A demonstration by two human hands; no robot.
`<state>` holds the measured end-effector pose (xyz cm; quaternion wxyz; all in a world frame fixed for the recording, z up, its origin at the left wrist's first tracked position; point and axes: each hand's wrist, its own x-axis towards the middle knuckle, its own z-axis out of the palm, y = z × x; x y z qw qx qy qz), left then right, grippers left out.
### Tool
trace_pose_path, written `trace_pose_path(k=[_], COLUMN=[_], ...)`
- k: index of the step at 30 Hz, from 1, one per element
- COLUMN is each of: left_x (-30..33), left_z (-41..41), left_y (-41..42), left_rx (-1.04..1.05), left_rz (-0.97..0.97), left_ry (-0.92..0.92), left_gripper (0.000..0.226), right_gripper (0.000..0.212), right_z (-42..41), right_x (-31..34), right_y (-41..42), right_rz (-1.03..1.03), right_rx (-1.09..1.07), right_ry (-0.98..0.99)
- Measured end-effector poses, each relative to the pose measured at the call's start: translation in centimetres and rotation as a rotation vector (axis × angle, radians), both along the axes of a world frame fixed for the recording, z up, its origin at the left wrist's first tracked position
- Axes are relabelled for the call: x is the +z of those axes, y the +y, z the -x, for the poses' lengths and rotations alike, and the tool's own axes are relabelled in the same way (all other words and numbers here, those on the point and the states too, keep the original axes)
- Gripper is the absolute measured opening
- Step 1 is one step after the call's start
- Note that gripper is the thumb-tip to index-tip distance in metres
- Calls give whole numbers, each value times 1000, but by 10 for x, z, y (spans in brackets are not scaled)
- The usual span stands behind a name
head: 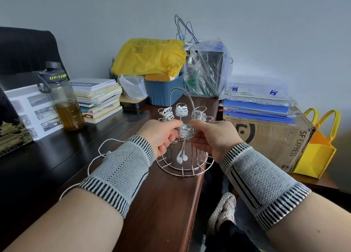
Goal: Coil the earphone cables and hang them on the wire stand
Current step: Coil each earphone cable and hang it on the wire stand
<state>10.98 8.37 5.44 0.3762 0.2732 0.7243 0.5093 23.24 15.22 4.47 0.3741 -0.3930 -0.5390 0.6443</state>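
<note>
A metal wire stand (185, 168) with a round base and arched handle stands on the brown table's right edge. White coiled earphones hang on its far hooks, one at the left (167, 114), one in the middle (181, 110), one at the right (198, 115). On the near hook sits another coiled earphone (186, 132), its two earbuds dangling below. My left hand (161, 136) and my right hand (212, 136) both pinch this coil from either side. A loose white earphone cable (100, 153) lies on the table under my left forearm.
A bottle of amber liquid (62, 100) and a stack of books (96, 98) stand at the left. A blue bin (164, 90), a yellow bag (150, 56) and plastic bags crowd the back. A cardboard box (269, 138) sits right of the table edge.
</note>
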Motion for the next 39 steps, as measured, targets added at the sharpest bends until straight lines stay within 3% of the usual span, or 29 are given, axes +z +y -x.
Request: trace_pose_path(k=[4, 9, 12, 17, 22, 27, 30, 37, 39], left_x=[-4, -19, -29, -34, -39, -38, -31, -23, -21], left_z=[0, -2, -8, -10, -8, -5, -4, -2, -3], left_y=[-9, -21, -20, -16, -14, -14, -15, -11, -13], left_rx=[37, 83, 79, 84, 133, 147, 130, 144, 136], left_rz=[-92, -306, -384, -429, -487, -500, -436, -362, -354], left_ry=[96, 524, 659, 787, 922, 1056, 974, 487, 529], left_gripper=[37, 7, 11, 29, 6, 5, 16, 21, 20], right_gripper=[26, 9, 10, 13, 10, 8, 10, 7, 7], right_z=[-7, -15, -8, 0, 0, -2, -3, -5, -6], right_x=[-9, -19, -21, -26, -30, -31, -31, -32, -32], right_y=[1, 0, -3, 0, 2, 3, 5, 9, 10], right_rz=[-177, -935, -1216, -1257, -1264, -1258, -1260, -1271, -1270], right_rx=[-53, -198, -199, -197, -190, -175, -161, -155, -155], right_ry=[-94, -326, -383, -378, -316, -290, -274, -261, -260])
